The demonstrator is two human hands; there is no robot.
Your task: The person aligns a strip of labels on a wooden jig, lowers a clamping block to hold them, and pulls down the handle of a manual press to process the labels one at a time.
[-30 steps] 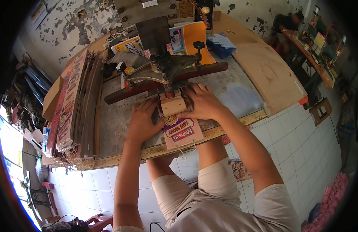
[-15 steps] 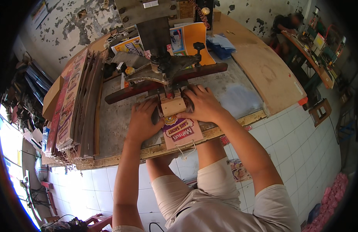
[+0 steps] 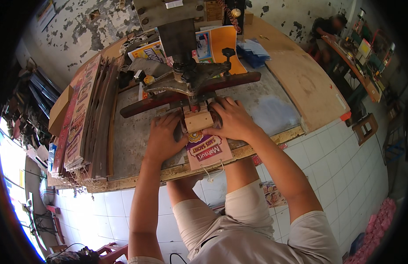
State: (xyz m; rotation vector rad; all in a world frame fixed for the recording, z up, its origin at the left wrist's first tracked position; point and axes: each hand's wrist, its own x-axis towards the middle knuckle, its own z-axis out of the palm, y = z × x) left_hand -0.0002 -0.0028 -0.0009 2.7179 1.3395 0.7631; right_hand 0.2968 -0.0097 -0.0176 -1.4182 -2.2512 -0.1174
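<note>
A pink and purple printed bag [image 3: 209, 152] with a white string handle [image 3: 211, 176] lies on the worktable, its handle end hanging over the near edge. A small wooden block [image 3: 198, 121] sits over its far part, beneath the metal press head [image 3: 186, 77]. My left hand [image 3: 165, 137] grips the bag's left side, thumb at its edge and fingers curled beside the block. On the other side, my right hand [image 3: 234, 118] holds the bag, its thumb resting on the print just below the block. The bag's far end is hidden under the block and press.
Printed boards [image 3: 83, 116] stand stacked on edge at the left of the worktable [image 3: 133, 149]. Blue plastic sheets [image 3: 253, 52] and an orange sheet [image 3: 226, 42] lie behind the press. A brown board [image 3: 307, 83] covers the right side. Far right, another person [image 3: 325, 33] sits at a bench.
</note>
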